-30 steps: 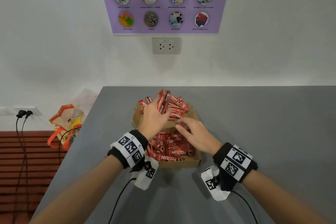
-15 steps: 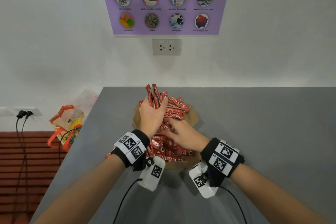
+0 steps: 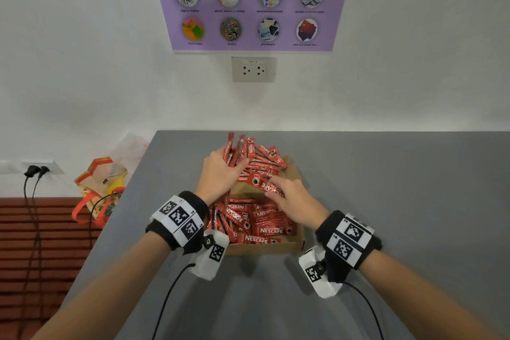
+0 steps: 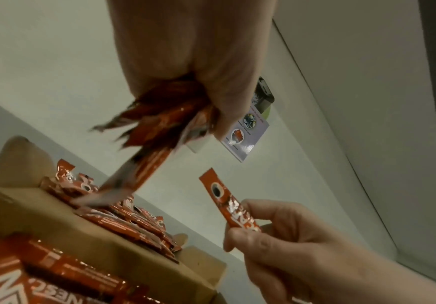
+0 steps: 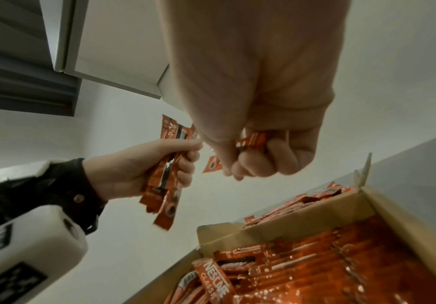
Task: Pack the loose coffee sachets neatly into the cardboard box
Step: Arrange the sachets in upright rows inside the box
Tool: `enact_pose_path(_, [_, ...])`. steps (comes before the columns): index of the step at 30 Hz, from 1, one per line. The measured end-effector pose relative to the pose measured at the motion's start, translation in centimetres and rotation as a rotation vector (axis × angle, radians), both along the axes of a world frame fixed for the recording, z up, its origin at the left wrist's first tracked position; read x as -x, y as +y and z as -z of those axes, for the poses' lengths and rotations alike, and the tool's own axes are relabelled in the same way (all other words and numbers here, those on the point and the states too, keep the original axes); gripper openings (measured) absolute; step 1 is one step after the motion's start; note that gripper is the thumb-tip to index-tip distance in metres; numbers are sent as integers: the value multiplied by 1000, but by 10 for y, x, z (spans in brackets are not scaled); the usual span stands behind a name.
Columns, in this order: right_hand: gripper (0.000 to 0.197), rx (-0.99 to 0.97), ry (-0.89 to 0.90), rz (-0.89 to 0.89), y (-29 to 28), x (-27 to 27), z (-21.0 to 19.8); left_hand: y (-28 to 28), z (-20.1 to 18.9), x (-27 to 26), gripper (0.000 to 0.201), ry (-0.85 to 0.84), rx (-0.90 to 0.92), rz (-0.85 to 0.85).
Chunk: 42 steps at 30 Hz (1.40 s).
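An open cardboard box (image 3: 292, 247) on the grey table holds several red coffee sachets (image 3: 265, 230) lying flat in its near half. A loose pile of sachets (image 3: 266, 163) lies over the box's far end. My left hand (image 3: 220, 171) grips a bunch of sachets (image 5: 165, 174) upright above that pile. My right hand (image 3: 289, 196) pinches a single sachet (image 3: 265, 185) over the middle of the box, close beside the left hand; the same single sachet (image 4: 227, 202) shows in the left wrist view.
The grey table (image 3: 386, 201) stretches wide to the right and in front of the box. Its left edge drops to a floor with a bag (image 3: 102, 188) and cables. A white wall with a socket (image 3: 253, 69) stands behind.
My right hand has drawn back from the left hand's bunch with one sachet pinched. The left hand has stayed above the pile with its bunch.
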State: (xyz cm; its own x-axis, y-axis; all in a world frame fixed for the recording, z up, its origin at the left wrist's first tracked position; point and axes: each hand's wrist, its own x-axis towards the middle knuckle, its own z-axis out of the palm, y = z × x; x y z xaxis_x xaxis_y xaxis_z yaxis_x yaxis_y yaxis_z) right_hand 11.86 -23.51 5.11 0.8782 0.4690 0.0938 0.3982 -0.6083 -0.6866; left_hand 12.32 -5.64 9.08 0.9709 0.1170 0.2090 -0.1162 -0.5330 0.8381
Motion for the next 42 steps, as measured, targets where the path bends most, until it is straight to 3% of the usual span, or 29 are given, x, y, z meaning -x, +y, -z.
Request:
enact_pose_path(5, [28,-43,-40,13,-1,-1,2,1,9,5,15,201,44,222])
enact_pose_path(11, [22,-101,7,-13,1,2,-1,-3,12,6,18,147,207,128])
enact_pose_path(20, [16,-56,108,-69,0,4,-9,-7,17,12,17,66,196,79])
enact_pose_path(24, [37,36,-1,-30,0,5,-12,-10,12,14,20,59,140,172])
enact_pose_path(26, [39,4,2,18,-1,5,-10,-11,10,13,21,63,135,186])
enact_pose_path(29, [21,-148,56,88,0,5,-8,-11,10,13,19,62,136,199])
enact_pose_path(34, [7,-342,95,211,1,5,-12,-9,17,13,15,206,-16,359])
enact_pose_path(39, [20,-485,142,215,5,9,-14,-10,21,14,19,173,40,342])
enact_pose_path(42, [38,-502,89,193,3,8,-18,-9,17,15,14,185,49,371])
